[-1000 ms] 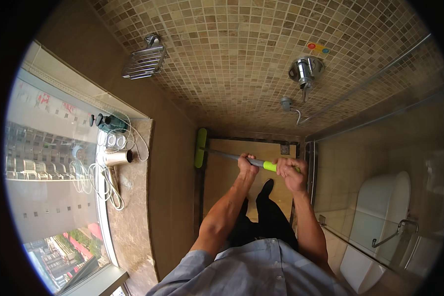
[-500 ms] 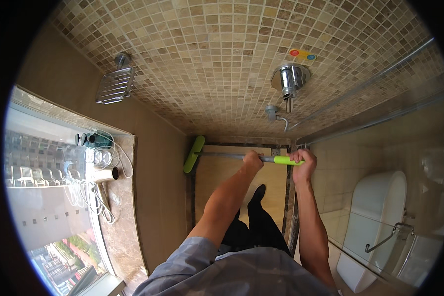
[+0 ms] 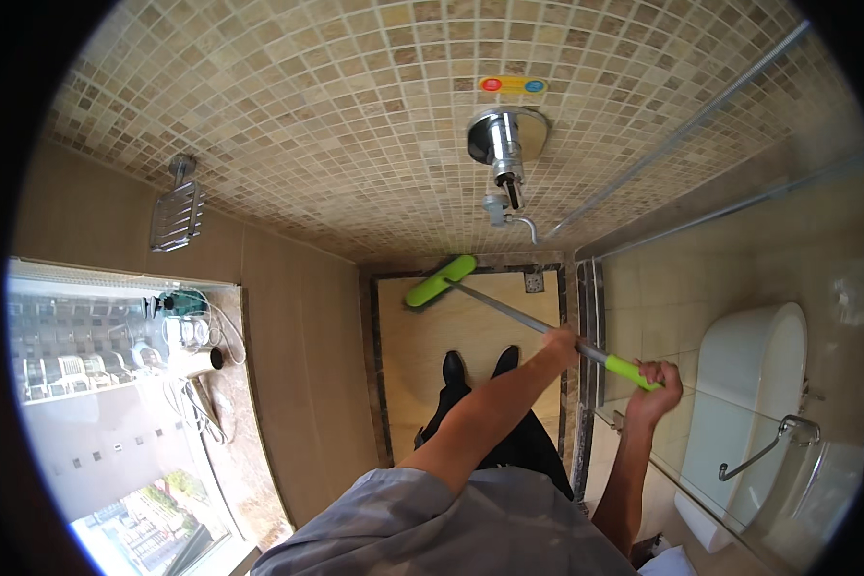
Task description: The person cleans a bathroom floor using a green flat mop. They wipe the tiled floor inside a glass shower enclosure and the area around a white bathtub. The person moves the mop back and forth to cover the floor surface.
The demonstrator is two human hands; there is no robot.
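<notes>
A long-handled mop (image 3: pixel 509 312) with a lime-green oblong head slants across the shower floor, its head close to the tiled wall and its underside hidden. My left hand (image 3: pixel 558 348) is closed round the grey pole partway up. At the top, my right hand (image 3: pixel 657 389) grips the lime-green handle end, out to the right beside the glass panel. The pole runs from the head down to the right, above the pale floor (image 3: pixel 413 374) with its dark border.
A square floor drain (image 3: pixel 535 282) sits in the far right corner. On the tiled wall are a shower valve (image 3: pixel 505 144) and a wire soap rack (image 3: pixel 177 216). A hair dryer (image 3: pixel 198 362) lies on the left sill. Beyond the glass stands a white toilet (image 3: pixel 754 384), with a metal handle (image 3: pixel 768 446) nearby.
The mop head has swung from the far left corner rightward along the wall and turned. Both hands have moved right and nearer with the pole, still gripping it. The view has shifted too.
</notes>
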